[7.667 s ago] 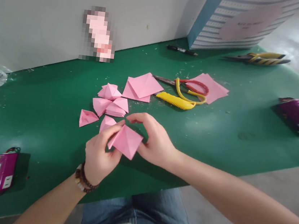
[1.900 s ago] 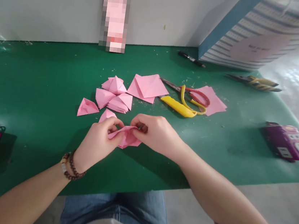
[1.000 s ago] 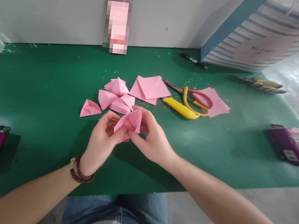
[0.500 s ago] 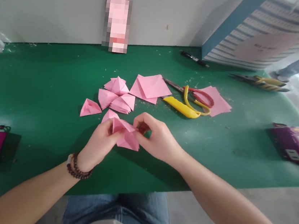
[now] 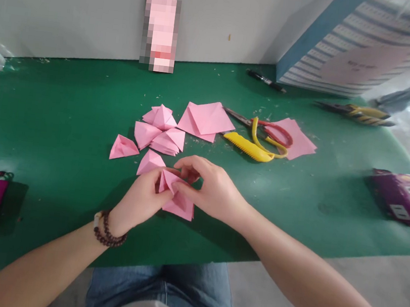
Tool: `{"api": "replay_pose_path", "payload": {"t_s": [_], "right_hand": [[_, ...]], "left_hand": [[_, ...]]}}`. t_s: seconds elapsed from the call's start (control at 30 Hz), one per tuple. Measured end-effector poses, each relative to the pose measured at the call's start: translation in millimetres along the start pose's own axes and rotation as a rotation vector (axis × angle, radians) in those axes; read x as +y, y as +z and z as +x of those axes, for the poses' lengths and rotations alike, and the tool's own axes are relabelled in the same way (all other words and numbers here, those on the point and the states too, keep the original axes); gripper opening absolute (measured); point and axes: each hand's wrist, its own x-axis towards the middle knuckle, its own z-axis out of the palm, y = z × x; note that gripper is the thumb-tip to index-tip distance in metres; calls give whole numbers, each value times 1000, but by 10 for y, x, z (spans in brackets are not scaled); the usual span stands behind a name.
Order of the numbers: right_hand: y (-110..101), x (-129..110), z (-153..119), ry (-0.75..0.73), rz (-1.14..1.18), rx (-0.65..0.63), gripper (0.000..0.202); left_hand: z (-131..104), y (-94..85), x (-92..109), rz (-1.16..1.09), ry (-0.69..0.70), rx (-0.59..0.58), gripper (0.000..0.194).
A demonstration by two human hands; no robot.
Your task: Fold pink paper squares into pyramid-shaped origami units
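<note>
1. Near the front edge of the green table (image 5: 288, 208), the left hand (image 5: 139, 198) pinches a creased pink paper (image 5: 181, 205).
2. The right hand (image 5: 213, 189) lays its thumb on that paper; whether its fingers close behind, I cannot tell.
3. Just beyond the left hand, a folded piece (image 5: 151, 161) crowds the space, then a folded cluster (image 5: 158, 133) beside flat sheets (image 5: 212, 118).
4. Rightward, scissors (image 5: 249, 123) overlap more sheets (image 5: 301, 141), near a yellow tool (image 5: 250, 148).
5. Farther back: pen (image 5: 266, 81), pliers (image 5: 357, 113), striped bag (image 5: 347, 61).
</note>
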Motion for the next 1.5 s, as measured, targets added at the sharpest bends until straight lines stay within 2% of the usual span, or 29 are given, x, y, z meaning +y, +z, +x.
{"api": "replay_pose_path", "payload": {"t_s": [0.17,0.4,0.53,0.63,0.7,0.8,0.9,0.97,1.1,1.2,1.3,1.4,1.5], "right_hand": [[29,0,8,30,-115,6,10],[44,1,3,67,-100,-44,22],[98,-15,-11,9,-109,-5,21],[89,-22,-14,-27,-30,-13,15],[36,-9,-12,-18,86,-33,14],[-58,31,-9,40,210,20,25],[-85,63,-7,98,186,33,34],[-64,71,-3,111,146,8,28],[-46,80,13,99,63,29,4],[-108,81,21,109,-10,5,7],[-191,60,19,100,-47,-75,8],[-231,28,14,72,-51,-149,10],[-212,14,8,70,-46,-144,9]], "left_hand": [[-13,-1,26,71,-62,-54,9],[-10,-4,-15,41,-55,-34,23],[8,20,-43,-58,-13,-38,26],[22,15,-37,-76,-23,-27,23],[27,-2,-21,-67,-30,11,22],[28,-22,3,-134,-12,128,19],[30,-8,9,-304,-22,267,14],[31,12,6,-394,-39,295,13],[17,10,21,-392,-56,170,20],[-5,-44,73,-238,-55,25,29],[-22,-92,123,-189,-62,-134,29],[-37,-95,118,-72,-13,-85,21],[-48,-69,74,50,64,19,14]]}}
